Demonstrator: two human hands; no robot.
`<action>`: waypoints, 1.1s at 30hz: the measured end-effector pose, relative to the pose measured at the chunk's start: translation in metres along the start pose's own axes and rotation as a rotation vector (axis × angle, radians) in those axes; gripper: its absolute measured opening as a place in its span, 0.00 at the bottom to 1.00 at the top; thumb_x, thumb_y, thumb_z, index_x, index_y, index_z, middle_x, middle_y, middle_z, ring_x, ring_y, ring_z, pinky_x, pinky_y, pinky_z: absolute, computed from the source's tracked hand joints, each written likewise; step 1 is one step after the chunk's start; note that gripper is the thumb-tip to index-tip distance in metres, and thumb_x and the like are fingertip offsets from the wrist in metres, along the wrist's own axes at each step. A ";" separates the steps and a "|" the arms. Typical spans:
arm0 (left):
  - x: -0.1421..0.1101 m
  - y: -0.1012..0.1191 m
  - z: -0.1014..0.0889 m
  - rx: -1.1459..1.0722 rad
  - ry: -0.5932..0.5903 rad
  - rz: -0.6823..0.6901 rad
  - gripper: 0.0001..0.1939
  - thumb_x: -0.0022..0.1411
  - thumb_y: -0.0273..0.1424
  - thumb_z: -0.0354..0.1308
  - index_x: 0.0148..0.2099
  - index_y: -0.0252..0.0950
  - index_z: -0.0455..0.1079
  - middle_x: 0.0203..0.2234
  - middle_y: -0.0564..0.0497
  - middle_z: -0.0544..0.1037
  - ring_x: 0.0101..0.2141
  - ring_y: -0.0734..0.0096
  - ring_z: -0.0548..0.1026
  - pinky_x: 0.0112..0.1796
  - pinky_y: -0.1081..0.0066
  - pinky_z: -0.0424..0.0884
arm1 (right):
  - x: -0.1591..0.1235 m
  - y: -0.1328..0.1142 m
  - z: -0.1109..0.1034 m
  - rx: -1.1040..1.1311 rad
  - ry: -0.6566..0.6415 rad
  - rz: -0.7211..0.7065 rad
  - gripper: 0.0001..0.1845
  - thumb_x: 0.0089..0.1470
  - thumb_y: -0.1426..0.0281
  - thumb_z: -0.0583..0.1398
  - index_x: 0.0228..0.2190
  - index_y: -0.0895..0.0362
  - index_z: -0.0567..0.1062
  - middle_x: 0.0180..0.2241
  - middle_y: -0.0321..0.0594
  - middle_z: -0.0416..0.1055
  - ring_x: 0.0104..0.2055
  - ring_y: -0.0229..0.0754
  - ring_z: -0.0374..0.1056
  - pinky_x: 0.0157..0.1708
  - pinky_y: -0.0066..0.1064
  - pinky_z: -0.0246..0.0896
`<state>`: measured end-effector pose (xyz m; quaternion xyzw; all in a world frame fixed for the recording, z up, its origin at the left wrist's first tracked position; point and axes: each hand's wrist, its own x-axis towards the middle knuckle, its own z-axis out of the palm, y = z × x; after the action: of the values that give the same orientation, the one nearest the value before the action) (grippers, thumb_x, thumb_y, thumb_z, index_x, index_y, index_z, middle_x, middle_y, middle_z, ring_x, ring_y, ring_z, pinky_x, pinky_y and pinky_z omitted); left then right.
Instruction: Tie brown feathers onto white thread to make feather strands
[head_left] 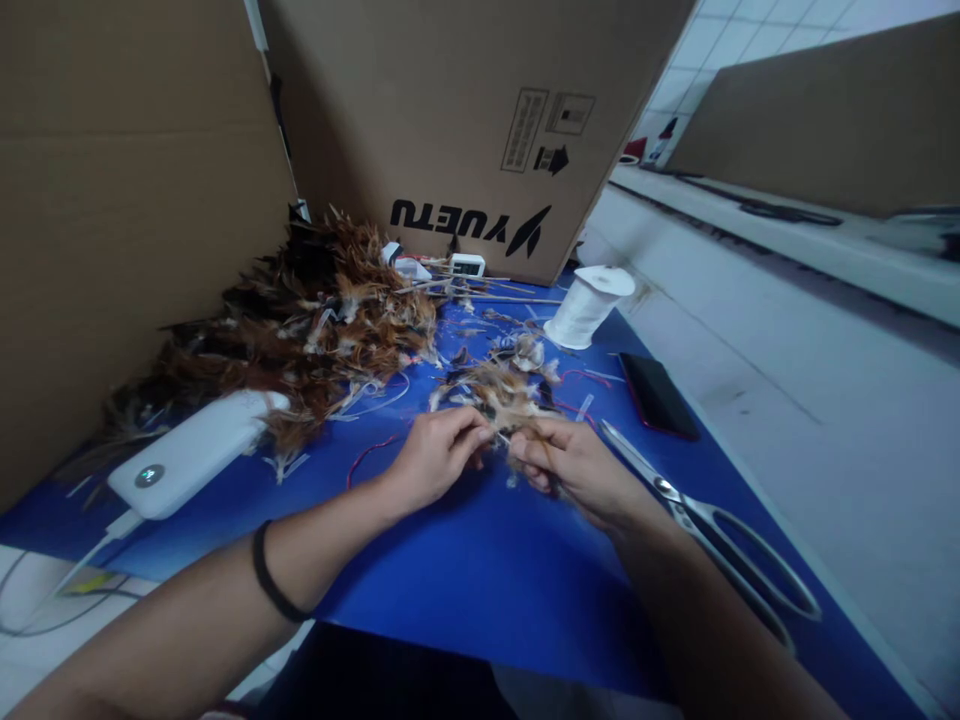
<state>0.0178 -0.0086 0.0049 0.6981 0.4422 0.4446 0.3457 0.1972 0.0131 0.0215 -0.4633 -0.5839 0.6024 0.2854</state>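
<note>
My left hand (435, 455) is closed in a pinch over the blue table (465, 560). A small pale strip or quill shows at its fingertips; I cannot make out exactly what is pinched. Close beside it, my right hand (581, 465) is closed on brownish feathers, whose wisps stick out around its fingers. Just beyond both hands lies a loose pile of brown and white feathers (495, 385). Metal scissors (667, 490) rest to the right of my right hand, partly behind the forearm.
A large feather heap (330, 310) fills the back left, with a white power bank (199, 455) before it. A white spool (589, 305) and dark phone (658, 397) stand right. Cardboard (450, 110) walls the back; red string (367, 460) lies left.
</note>
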 end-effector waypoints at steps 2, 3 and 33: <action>0.000 0.000 0.000 0.052 -0.007 0.048 0.11 0.62 0.31 0.50 0.30 0.36 0.69 0.20 0.53 0.72 0.22 0.75 0.68 0.29 0.75 0.60 | 0.000 -0.001 0.000 0.041 -0.014 0.017 0.16 0.42 0.61 0.64 0.20 0.58 0.65 0.15 0.28 0.56 0.16 0.28 0.51 0.15 0.23 0.43; 0.000 0.000 0.000 0.072 -0.013 0.065 0.11 0.62 0.31 0.50 0.30 0.37 0.69 0.20 0.53 0.72 0.23 0.74 0.68 0.29 0.75 0.60 | -0.001 -0.001 0.001 0.059 -0.020 0.023 0.16 0.41 0.61 0.64 0.20 0.58 0.65 0.15 0.28 0.56 0.16 0.28 0.51 0.15 0.23 0.43; -0.002 -0.010 -0.001 0.554 -0.079 0.431 0.12 0.64 0.25 0.44 0.34 0.33 0.68 0.25 0.50 0.73 0.26 0.75 0.69 0.28 0.75 0.65 | -0.001 -0.001 0.000 0.175 -0.107 0.054 0.11 0.42 0.66 0.62 0.20 0.59 0.67 0.13 0.29 0.59 0.14 0.27 0.51 0.14 0.22 0.44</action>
<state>0.0132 -0.0070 -0.0038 0.8593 0.3748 0.3432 0.0580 0.1972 0.0127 0.0231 -0.4194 -0.5307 0.6825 0.2767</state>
